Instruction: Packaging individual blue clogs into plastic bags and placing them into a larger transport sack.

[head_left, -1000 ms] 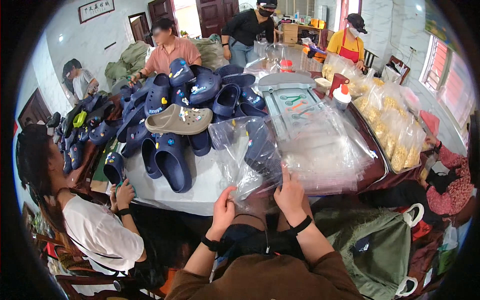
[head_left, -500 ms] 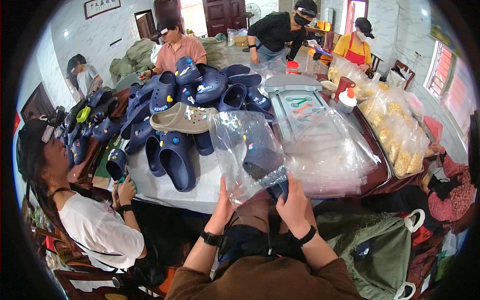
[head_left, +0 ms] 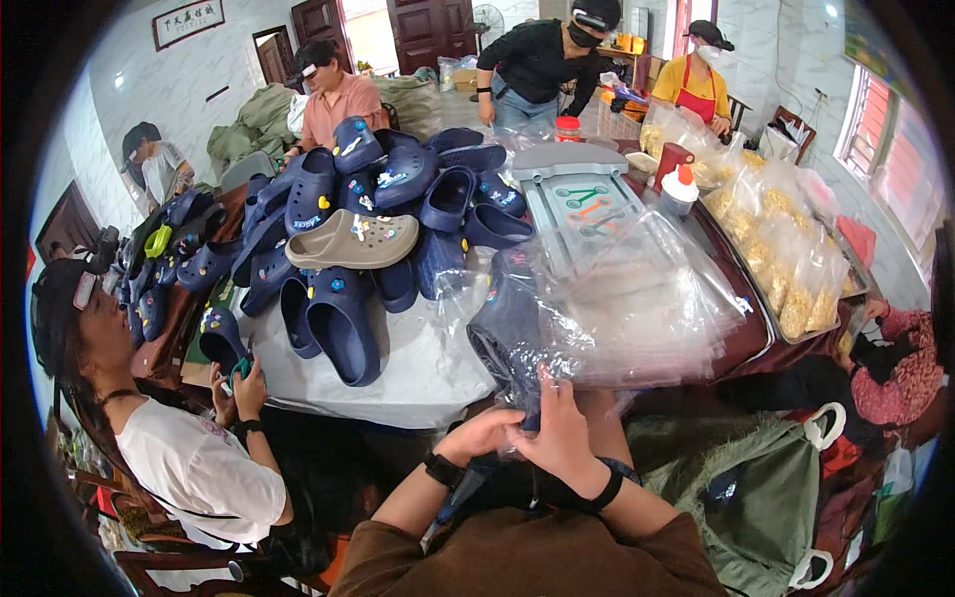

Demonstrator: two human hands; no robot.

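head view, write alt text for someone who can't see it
The wearer's left hand and right hand meet at the near end of a navy clog in clear plastic. Beyond are piled navy clogs with a taupe clog among them, and clear bags lie at right. A co-worker in white is at left.

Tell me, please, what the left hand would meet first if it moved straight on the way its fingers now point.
Most likely the right hand: the left hand points across toward it at the near end of the bagged navy clog, though whether they touch is unclear.
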